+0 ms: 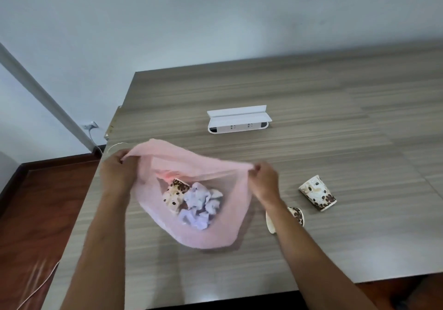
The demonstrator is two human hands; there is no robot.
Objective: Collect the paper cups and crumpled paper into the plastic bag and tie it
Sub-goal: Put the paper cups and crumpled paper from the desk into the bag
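Observation:
A thin pink plastic bag (230, 218) lies on the table with its mouth stretched wide. My left hand (118, 173) grips the rim at the left and my right hand (263, 180) pinches the rim at the right. Inside the bag lie a brown-spotted paper cup (176, 193) and white crumpled paper (200, 204). Outside, to the right, one patterned paper cup (317, 193) lies on its side. Another paper cup (297, 215) lies tipped behind my right forearm, partly hidden.
A white power strip box (237, 120) sits further back on the wooden table (335, 117). The table's left edge is close to my left hand, with red-brown floor (43, 213) and a thin cable below. A wall socket (90, 125) is at the far left.

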